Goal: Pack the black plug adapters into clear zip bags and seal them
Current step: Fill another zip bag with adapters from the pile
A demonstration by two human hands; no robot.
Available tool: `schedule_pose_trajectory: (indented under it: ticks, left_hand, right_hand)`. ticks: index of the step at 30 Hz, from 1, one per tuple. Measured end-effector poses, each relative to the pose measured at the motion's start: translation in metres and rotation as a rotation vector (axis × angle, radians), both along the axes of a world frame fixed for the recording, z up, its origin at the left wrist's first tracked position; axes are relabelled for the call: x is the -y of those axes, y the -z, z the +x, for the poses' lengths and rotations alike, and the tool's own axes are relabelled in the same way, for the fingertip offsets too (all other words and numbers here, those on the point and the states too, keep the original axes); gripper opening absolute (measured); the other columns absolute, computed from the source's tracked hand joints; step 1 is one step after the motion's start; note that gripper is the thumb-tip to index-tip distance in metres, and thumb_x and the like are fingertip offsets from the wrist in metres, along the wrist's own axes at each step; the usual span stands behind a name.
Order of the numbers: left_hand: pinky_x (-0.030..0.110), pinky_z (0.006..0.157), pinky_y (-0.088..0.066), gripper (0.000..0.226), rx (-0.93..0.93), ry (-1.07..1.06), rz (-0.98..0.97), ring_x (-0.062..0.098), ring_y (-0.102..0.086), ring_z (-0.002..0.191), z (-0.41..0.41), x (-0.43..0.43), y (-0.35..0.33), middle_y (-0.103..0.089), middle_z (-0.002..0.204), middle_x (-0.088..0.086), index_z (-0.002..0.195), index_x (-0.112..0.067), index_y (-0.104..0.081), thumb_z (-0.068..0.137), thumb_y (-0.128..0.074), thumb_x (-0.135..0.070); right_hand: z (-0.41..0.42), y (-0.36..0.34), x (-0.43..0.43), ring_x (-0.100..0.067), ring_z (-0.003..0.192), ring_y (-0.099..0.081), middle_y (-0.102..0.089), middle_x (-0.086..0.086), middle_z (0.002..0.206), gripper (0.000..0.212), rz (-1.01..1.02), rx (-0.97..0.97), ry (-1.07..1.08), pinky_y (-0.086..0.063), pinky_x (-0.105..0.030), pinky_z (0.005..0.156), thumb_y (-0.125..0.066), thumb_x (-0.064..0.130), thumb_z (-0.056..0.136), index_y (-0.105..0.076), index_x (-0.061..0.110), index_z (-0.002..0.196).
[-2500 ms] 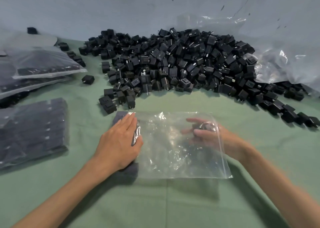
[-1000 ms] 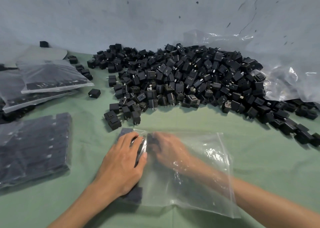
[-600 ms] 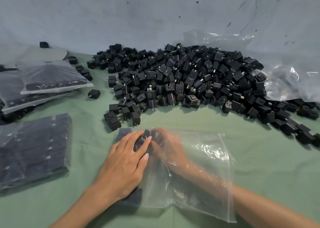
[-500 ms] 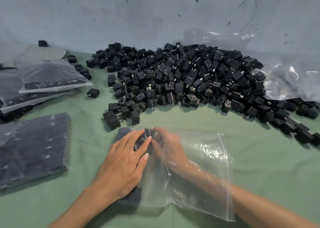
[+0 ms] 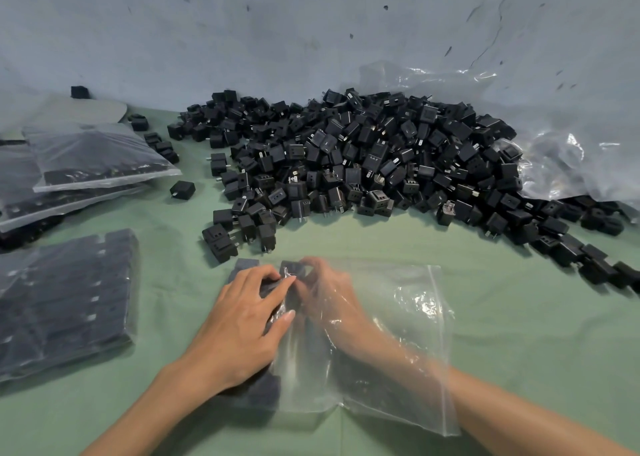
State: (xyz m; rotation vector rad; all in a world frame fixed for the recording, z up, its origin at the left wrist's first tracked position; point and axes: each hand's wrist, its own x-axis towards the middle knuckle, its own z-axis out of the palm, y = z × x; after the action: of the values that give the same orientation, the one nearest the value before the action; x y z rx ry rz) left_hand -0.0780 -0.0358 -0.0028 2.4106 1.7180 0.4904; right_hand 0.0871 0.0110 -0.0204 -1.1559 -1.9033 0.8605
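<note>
gripping boxy black adapter point(image 5: 292, 269), right hand point(image 5: 330, 293) inside crinkly clear bag point(image 5: 415, 351)

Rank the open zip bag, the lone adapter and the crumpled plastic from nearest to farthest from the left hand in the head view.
1. Open zip bag: directly under the left hand, touching it.
2. Lone adapter: ahead and to the left, lying apart from the rest.
3. Crumpled plastic: far off at the back right.
</note>
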Motion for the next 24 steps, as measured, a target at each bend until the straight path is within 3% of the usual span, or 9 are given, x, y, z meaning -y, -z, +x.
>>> schedule_pose_trajectory:
  ticks: [7, 10, 12, 14, 16, 18, 21, 23, 24]
  left_hand:
    - [0.022, 0.105, -0.024, 0.075, 0.045, 0.006, -0.013, 0.004, -0.028, 0.124, -0.004, 0.0, 0.0, -0.037, 0.131, -0.01, 0.144, -0.025, -0.042, 0.081, -0.021, -0.061]
    - [0.025, 0.107, -0.028, 0.068, 0.074, -0.02, -0.007, 0.007, -0.031, 0.125, -0.004, 0.002, 0.002, -0.035, 0.134, -0.009, 0.142, -0.025, -0.043, 0.084, -0.032, -0.059]
    - [0.028, 0.112, -0.025, 0.064, 0.053, -0.018, -0.007, 0.008, -0.024, 0.134, -0.005, 0.002, 0.005, -0.027, 0.146, -0.009, 0.146, -0.025, -0.036, 0.089, -0.039, -0.053]
    - [0.026, 0.117, -0.009, 0.065, 0.018, -0.01, -0.015, 0.003, -0.006, 0.143, -0.006, 0.0, 0.007, -0.012, 0.157, -0.01, 0.151, -0.025, -0.022, 0.094, -0.04, -0.051]
    - [0.024, 0.118, 0.003, 0.069, -0.01, -0.002, -0.039, -0.003, 0.01, 0.142, -0.007, -0.004, 0.008, -0.001, 0.16, -0.012, 0.153, -0.024, -0.01, 0.096, -0.036, -0.053]
    - [0.025, 0.118, 0.006, 0.071, -0.027, 0.021, -0.053, -0.004, 0.013, 0.14, -0.004, -0.011, 0.005, 0.0, 0.159, -0.013, 0.153, -0.022, -0.009, 0.095, -0.029, -0.057]
    - [0.023, 0.117, 0.001, 0.069, -0.011, 0.028, -0.023, 0.0, -0.008, 0.143, 0.003, -0.031, -0.003, -0.018, 0.157, -0.012, 0.152, -0.022, -0.021, 0.093, -0.026, -0.057]
    - [0.026, 0.115, -0.017, 0.057, 0.028, -0.033, 0.011, 0.009, -0.03, 0.137, 0.004, -0.047, -0.005, -0.038, 0.148, -0.008, 0.145, -0.021, -0.038, 0.096, -0.035, -0.05]
    - [0.029, 0.111, -0.025, 0.05, 0.047, -0.079, 0.016, 0.013, -0.039, 0.13, 0.003, -0.053, -0.005, -0.047, 0.14, -0.006, 0.139, -0.02, -0.047, 0.097, -0.038, -0.045]
  right_hand:
    - [-0.001, 0.003, -0.007, -0.016, 0.078, -0.065, -0.067, -0.004, 0.093, 0.027, 0.043, 0.084, 0.029, -0.057, -0.034, 0.073, -0.054, 0.023, 0.097, -0.054, 0.011, 0.121]
    - [0.002, 0.009, -0.012, -0.015, 0.074, -0.066, -0.07, -0.003, 0.085, 0.02, 0.183, 0.17, 0.014, -0.055, -0.026, 0.066, -0.057, 0.019, 0.095, -0.063, 0.002, 0.102]
    - [0.005, 0.008, -0.01, -0.011, 0.072, -0.068, -0.071, 0.001, 0.077, 0.02, 0.128, 0.05, 0.023, -0.054, -0.022, 0.061, -0.054, 0.016, 0.095, -0.06, -0.002, 0.089]
    - [0.006, 0.015, -0.01, -0.008, 0.07, -0.069, -0.071, 0.004, 0.071, 0.018, 0.015, -0.036, -0.057, -0.054, -0.019, 0.06, -0.054, 0.019, 0.094, -0.057, 0.004, 0.086]
    - [0.001, 0.013, -0.009, -0.011, 0.08, -0.07, -0.073, 0.003, 0.08, 0.017, -0.043, -0.022, -0.086, -0.057, -0.024, 0.072, -0.055, 0.021, 0.095, -0.057, 0.006, 0.089]
    - [0.0, 0.012, -0.009, -0.02, 0.099, -0.067, -0.072, -0.005, 0.099, 0.013, 0.052, 0.017, 0.016, -0.052, -0.031, 0.086, -0.054, 0.017, 0.097, -0.06, 0.006, 0.1]
    - [0.002, 0.013, -0.014, -0.027, 0.108, -0.054, -0.06, -0.017, 0.117, 0.033, 0.115, 0.205, -0.036, -0.042, -0.025, 0.089, -0.052, 0.002, 0.092, -0.055, 0.003, 0.125]
    - [-0.018, 0.008, -0.009, -0.026, 0.109, -0.056, -0.062, -0.016, 0.119, 0.035, 0.118, 0.13, 0.123, -0.04, -0.012, 0.089, -0.048, -0.002, 0.091, -0.054, 0.002, 0.125]
    - [-0.027, 0.005, -0.009, -0.024, 0.104, -0.06, -0.066, -0.014, 0.114, 0.032, 0.181, 0.154, 0.326, -0.044, -0.01, 0.088, -0.044, -0.003, 0.092, -0.055, 0.003, 0.121]
